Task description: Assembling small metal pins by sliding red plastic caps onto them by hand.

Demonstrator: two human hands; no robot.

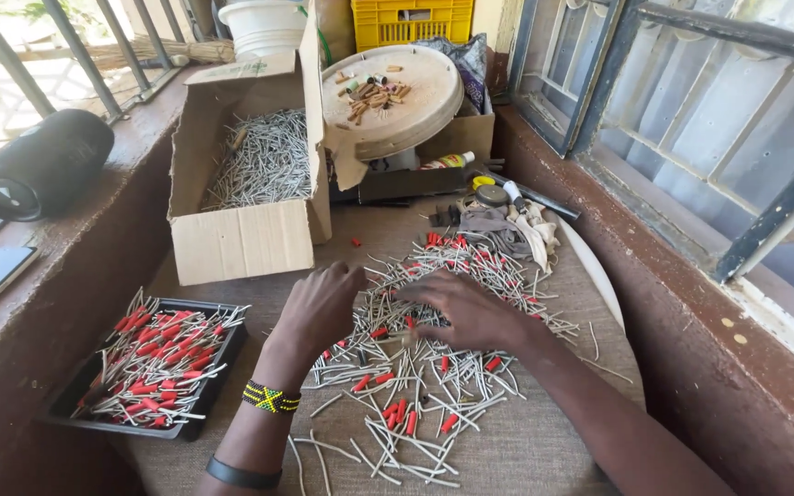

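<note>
Pins: grey metal pins (434,367), some red-sleeved, scattered on the table (526,450), lying every way.
Left hand (319,308): fingers curled down into the pile's left edge; grip hidden.
Right hand (466,308): flat over the middle, fingers pointing left, pinch unclear.
Nearer: both hands touch the pile.

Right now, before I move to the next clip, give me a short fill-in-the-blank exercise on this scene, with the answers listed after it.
1. Both hands, the left hand and the right hand, rest on a loose pile of metal pins, some with ____ sleeves.
2. The black tray of sleeved pins lies to the person's ____.
3. The bare pins are stored in an open ____ box.
4. The beaded bracelet is on the ____ wrist.

Missing words: red; left; cardboard; left
</note>
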